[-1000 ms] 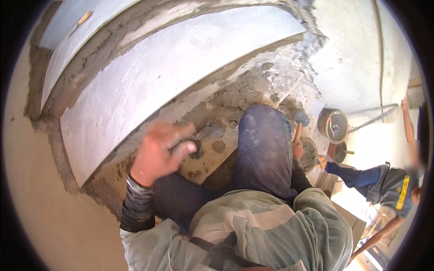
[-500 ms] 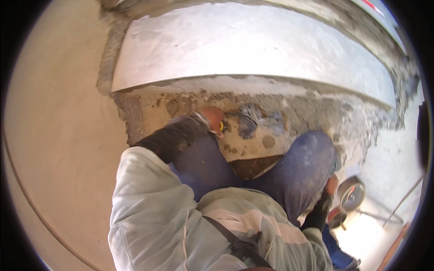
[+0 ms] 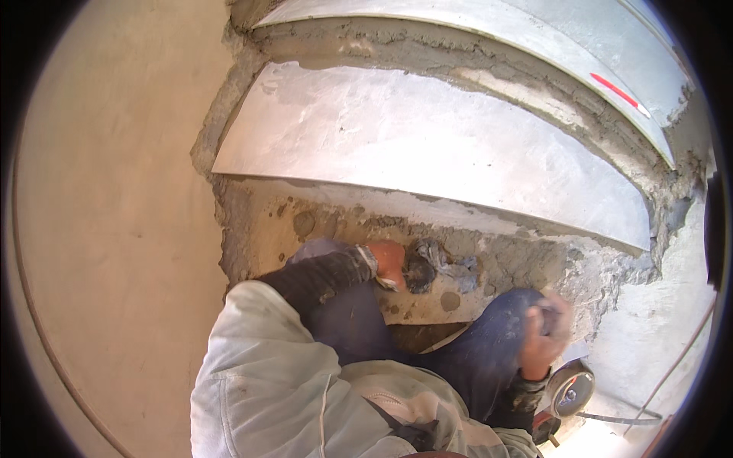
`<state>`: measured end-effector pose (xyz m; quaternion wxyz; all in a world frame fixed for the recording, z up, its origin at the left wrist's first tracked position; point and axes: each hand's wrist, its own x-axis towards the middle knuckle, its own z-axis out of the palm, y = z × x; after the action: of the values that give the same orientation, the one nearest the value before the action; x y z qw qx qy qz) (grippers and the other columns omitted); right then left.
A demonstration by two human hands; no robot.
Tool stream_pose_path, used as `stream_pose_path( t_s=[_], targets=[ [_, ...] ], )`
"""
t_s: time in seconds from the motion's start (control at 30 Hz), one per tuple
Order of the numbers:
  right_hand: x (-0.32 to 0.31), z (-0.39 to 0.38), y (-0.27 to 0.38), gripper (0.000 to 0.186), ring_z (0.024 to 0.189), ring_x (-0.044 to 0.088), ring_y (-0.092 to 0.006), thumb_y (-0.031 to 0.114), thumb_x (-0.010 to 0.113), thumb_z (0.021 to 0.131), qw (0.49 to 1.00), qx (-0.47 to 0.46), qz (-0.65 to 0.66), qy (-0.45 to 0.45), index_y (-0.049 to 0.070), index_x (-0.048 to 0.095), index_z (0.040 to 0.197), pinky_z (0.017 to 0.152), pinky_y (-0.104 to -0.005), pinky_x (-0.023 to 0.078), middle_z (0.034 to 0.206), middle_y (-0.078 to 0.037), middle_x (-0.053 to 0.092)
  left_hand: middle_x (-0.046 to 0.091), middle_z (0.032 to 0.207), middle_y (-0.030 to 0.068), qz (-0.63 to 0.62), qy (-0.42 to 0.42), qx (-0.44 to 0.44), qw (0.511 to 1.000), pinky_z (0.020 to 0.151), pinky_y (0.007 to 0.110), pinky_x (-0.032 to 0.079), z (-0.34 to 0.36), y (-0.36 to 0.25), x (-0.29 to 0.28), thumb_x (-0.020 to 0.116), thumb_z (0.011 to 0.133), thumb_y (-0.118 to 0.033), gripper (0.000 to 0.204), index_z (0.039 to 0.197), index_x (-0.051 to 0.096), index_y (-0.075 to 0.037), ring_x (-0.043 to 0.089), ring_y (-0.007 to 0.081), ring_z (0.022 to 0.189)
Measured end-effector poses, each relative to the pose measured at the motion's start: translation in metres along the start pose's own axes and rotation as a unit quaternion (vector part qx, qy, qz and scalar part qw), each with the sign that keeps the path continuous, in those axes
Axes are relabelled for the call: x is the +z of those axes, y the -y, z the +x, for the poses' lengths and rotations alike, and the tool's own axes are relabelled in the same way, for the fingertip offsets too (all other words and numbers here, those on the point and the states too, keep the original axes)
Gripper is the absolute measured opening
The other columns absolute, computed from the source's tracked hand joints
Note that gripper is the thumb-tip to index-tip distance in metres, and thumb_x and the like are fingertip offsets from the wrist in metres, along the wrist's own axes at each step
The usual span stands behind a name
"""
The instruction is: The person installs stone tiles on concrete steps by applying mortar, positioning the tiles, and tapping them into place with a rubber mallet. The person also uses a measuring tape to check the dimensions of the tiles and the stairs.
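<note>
My left hand (image 3: 387, 262) is closed low over the mortar-spotted step, beyond my left knee. What its fingers grip is hidden beneath the hand. Right beside it lie a dark round lump (image 3: 418, 273) and a crumpled grey-blue rag (image 3: 452, 263). Over my right knee, my right hand (image 3: 545, 340) is raised and blurred by motion. Its thumb and fingers curl around a small dark thing that I cannot make out. A pale stone slab (image 3: 427, 137) with a rough back edge lies just beyond both hands.
Higher up, a second pale slab (image 3: 489, 23) carries a red marker (image 3: 620, 94). Wet mortar (image 3: 359, 46) fills the band between the slabs. An angle grinder (image 3: 569, 391) with its cable lies by my right leg. A plain wall (image 3: 114, 214) bounds the left side.
My right hand has come up from beside the grinder to above my right knee. My left hand has shifted right, closer to the dark lump. The view has tilted, showing more of the upper slab.
</note>
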<state>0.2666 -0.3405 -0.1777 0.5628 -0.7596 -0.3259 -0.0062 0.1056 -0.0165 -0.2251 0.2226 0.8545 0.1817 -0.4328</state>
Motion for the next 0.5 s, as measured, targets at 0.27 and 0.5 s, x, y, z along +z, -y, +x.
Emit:
stream_pose_path(
  t_s=[0.27,0.5],
  targets=[
    [0.069,-0.005,0.069,0.076,0.122,0.056,-0.039,0.033,0.085,0.073,0.951,-0.189,-0.031,0.242,0.0,0.052,0.134,0.104,-0.0503,0.043,0.128,-0.02,0.059,0.061,0.113,0.0238,-0.107,-0.235,0.568,0.782,0.083,0.046,0.048,0.002,-0.039,0.006,0.051,0.099,-0.026,0.033,0.124,0.056,-0.006,0.061,0.039,0.097],
    [0.051,0.007,0.064,0.091,0.122,0.055,-0.0404,0.032,0.089,0.068,0.944,-0.218,-0.075,0.235,-0.003,0.045,0.139,0.103,-0.0501,0.044,0.135,-0.021,0.053,0.052,0.134,0.0218,-0.242,-0.079,0.648,0.718,0.102,0.049,0.039,-0.008,-0.061,-0.001,0.028,0.107,-0.052,0.061,0.128,0.055,0.0,0.05,0.0413,0.121]
  ],
)
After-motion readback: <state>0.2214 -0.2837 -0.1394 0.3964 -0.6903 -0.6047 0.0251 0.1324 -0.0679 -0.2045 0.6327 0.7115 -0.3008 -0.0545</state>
